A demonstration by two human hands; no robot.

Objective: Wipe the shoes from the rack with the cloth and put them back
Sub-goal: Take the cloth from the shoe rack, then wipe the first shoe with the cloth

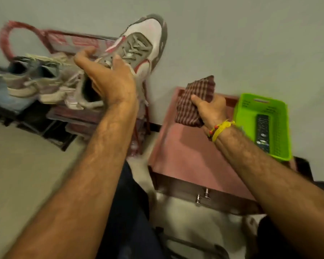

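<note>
While the left hand (pixel 108 79) reaches forward with its arm stretched out, its fingers close around the tongue and collar of a white and grey shoe (pixel 142 45), toe raised against the grey wall (pixel 251 34). Just left of that hand, more shoes (pixel 43 85) sit on the blurred red rack (pixel 67 40). The right hand (pixel 211 109), a yellow thread (pixel 220 128) at its wrist, grips a checked cloth (pixel 195 98) over a reddish tabletop (pixel 185 156). Right of it stands a green basket (pixel 245 109) holding a remote (pixel 262 129).
</note>
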